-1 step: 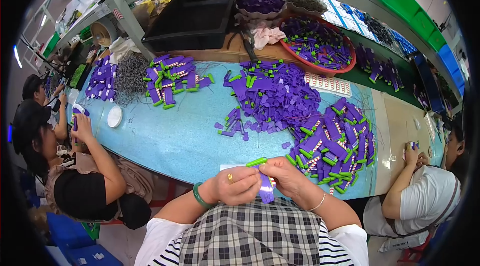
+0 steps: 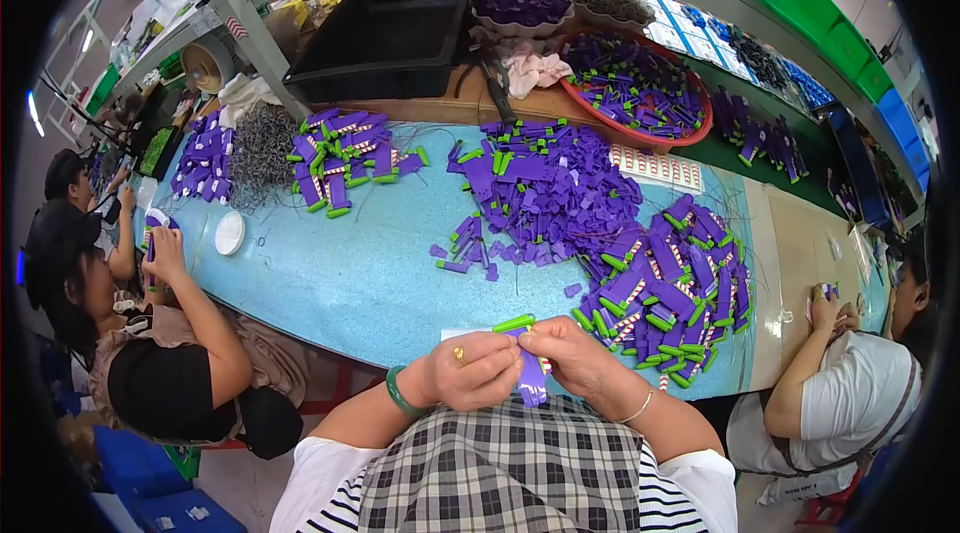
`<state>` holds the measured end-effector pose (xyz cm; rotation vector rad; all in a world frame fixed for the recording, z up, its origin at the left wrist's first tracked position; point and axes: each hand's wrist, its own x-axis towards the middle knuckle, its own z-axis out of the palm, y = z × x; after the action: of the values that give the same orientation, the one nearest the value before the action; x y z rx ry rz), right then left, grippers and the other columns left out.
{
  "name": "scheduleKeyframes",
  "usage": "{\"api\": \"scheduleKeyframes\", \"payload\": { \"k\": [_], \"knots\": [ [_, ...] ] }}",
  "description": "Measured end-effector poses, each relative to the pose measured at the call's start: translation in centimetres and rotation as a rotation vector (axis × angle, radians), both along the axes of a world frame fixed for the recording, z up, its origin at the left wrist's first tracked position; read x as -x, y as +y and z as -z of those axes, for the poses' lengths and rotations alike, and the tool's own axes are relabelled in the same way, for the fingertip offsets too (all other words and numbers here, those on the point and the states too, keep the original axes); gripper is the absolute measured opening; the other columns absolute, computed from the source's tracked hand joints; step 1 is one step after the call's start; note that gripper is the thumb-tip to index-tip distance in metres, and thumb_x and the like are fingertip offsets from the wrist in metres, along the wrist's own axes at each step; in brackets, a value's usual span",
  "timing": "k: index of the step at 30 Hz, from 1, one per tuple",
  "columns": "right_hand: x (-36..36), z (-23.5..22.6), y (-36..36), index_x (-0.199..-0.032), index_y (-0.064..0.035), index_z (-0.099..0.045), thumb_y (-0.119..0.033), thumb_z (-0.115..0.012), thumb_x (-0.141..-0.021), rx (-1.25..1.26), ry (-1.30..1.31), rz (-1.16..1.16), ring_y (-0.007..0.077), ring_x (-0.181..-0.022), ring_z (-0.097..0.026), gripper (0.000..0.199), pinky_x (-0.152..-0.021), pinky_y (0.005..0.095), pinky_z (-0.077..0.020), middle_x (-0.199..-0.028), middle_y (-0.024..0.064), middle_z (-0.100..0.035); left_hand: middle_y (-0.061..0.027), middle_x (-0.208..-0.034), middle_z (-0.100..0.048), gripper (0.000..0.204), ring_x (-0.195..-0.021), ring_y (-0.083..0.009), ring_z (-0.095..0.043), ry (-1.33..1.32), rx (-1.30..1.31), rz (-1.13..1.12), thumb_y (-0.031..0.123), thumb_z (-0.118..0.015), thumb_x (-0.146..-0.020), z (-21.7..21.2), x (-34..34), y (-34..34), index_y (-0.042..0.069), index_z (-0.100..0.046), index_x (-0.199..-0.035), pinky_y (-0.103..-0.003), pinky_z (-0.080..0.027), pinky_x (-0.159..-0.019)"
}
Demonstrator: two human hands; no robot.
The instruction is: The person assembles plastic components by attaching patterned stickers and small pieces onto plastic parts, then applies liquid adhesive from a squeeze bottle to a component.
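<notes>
Over blue table (image 2: 330,283), both hands' grip pinches purple piece (image 2: 532,378).

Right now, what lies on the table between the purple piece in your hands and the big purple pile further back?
In the head view, mostly bare blue tabletop separates the held purple piece from the big purple pile; a few loose purple bits lie at the pile's near edge.

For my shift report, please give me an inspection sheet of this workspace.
Surface: light blue table top, bare patch in front.
Job's things: small purple plastic piece with green cap, held by both hands.
Clutter: purple-and-green piles; red round tray; black bin.
Grippers: left hand and right hand pinch the piece.
Cables: thin grey wire bundle.
Surroundings: seated co-workers left and right.
</notes>
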<state>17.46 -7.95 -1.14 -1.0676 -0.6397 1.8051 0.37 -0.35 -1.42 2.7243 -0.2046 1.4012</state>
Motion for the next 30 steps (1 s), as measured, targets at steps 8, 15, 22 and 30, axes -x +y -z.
{"api": "scheduleKeyframes", "payload": {
  "k": [8,15,22,30],
  "knots": [
    [-2.8,1.0,-3.1,-0.073,-0.0034,-0.063,-0.027,-0.056,-0.092,-0.048,-0.057,-0.296,0.0091,-0.065,-0.055,0.030,-0.063,0.0247,-0.0440,-0.069,0.0016,-0.061,-0.0113,-0.091,-0.059,0.021,-0.085,-0.0261,-0.062,0.037,0.123,-0.064,0.002,-0.065,-0.067,1.2,0.2,-0.2,-0.001,-0.064,-0.088,-0.032,-0.057,-0.068],
    [-2.2,1.1,-2.1,-0.098,0.0000,-0.059,0.003,-0.063,-0.076,-0.674,-0.966,0.134,0.0171,-0.083,-0.060,0.022,-0.074,0.0286,-0.0479,-0.092,0.0107,-0.060,-0.0087,-0.077,-0.055,0.013,-0.068,-0.0242,-0.057,0.202,1.071,0.018,0.006,-0.070,-0.075,1.3,-1.8,-1.0,0.002,-0.061,-0.084,-0.032,-0.046,-0.059],
    [-3.3,2.3,-1.3,-0.113,-0.0026,-0.049,0.003,-0.049,-0.086,-0.285,0.005,0.499,0.0159,-0.085,-0.062,0.027,-0.073,0.0387,-0.0579,-0.098,0.0052,-0.059,-0.0106,-0.087,-0.052,0.014,-0.081,-0.0277,-0.056,0.460,0.357,-0.745,0.003,-0.060,-0.068,4.0,1.0,5.7,0.005,-0.056,-0.081,-0.036,-0.050,-0.063],
    [-2.5,3.2,-0.8,-0.110,0.0018,-0.060,0.004,-0.058,-0.080,-0.483,-0.195,0.166,0.0146,-0.098,-0.054,0.030,-0.071,0.0251,-0.0544,-0.120,0.0083,-0.045,-0.0098,-0.088,-0.061,0.011,-0.079,-0.0194,-0.061,0.383,1.144,-0.419,0.001,-0.065,-0.077,2.0,1.1,3.6,-0.001,-0.056,-0.082,-0.031,-0.049,-0.069]
  ]
}}
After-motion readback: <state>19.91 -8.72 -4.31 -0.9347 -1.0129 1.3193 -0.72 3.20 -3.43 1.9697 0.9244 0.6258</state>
